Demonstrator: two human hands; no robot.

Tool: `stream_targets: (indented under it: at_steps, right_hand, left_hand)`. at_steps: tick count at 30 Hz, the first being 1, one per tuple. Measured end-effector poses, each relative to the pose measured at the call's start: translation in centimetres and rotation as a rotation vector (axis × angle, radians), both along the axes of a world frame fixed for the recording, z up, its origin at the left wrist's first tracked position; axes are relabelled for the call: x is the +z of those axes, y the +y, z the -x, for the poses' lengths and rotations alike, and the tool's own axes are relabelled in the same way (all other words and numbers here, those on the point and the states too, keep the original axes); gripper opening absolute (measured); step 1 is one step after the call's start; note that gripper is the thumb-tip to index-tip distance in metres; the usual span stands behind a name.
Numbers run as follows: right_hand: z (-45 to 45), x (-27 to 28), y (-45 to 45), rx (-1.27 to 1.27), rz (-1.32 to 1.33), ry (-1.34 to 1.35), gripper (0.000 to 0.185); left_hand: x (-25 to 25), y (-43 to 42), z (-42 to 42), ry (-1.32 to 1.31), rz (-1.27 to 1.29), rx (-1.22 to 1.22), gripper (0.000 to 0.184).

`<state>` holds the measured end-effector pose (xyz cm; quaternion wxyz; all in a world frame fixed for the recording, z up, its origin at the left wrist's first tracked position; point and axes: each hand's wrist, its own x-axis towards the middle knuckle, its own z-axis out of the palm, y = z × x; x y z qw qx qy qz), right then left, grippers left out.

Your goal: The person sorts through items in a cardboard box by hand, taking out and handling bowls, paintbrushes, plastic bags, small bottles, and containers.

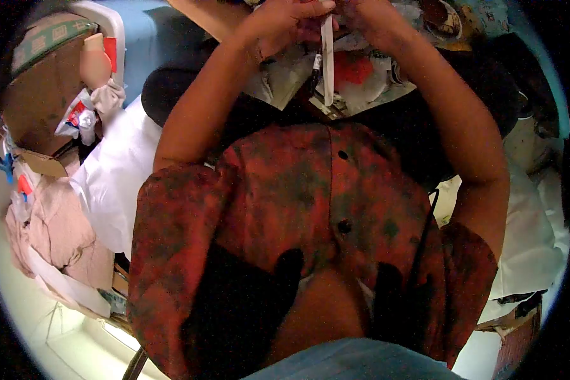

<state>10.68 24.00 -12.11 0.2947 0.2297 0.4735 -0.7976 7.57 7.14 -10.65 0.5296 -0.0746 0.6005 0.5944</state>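
At the top edge of the head view, my left hand [291, 25] is closed, its fingers around the upper end of a long, narrow white strip [327, 66]. The strip hangs down toward my lap. Close beside it is my right hand [372, 24], its fingers mostly cut off by the frame's edge, so I cannot tell their grip. Beneath the hands lie crumpled pale papers or wrappers [288, 79] and a red piece [351, 68]. A small dark, pen-like item [315, 66] shows just left of the strip.
An open cardboard box [41, 95] stands at left, with a beige bottle-shaped object [95, 60] by it. White sheeting [117, 171] and pinkish cloth [63, 228] lie below. More white material [525, 234] is at right, above a brown box [519, 339].
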Motion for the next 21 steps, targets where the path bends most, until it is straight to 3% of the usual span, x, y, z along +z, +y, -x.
stream_targets:
  at_steps: [4,10,13,16,19,21]
  right_hand:
    - [-0.1,-0.5,-0.1,-0.003,-0.018,0.025,0.016]
    - [-0.1,-1.1,0.2,-0.022,0.087,0.032,0.013]
    - [-0.1,-2.1,0.1,-0.006,0.081,0.099,0.019]
    - [-0.1,-4.9,-0.2,0.011,0.078,0.199,0.024]
    - [-0.1,-4.9,-0.3,-0.007,0.101,0.205,0.024]
    - [-0.6,-2.0,-0.4,-0.049,0.077,0.128,0.023]
  left_hand:
    - [2.5,1.6,-0.6,0.007,0.122,0.081,0.020]
    - [0.2,0.4,0.3,0.020,0.056,0.032,0.019]
    - [-2.7,-0.7,0.1,0.370,0.170,-0.099,0.015]
    - [-0.6,0.2,-1.0,0.446,0.170,-0.025,0.014]
    - [-0.1,0.1,-1.2,0.388,0.099,0.054,0.017]
    - [-0.3,-0.2,-0.9,0.359,0.114,0.071,0.017]
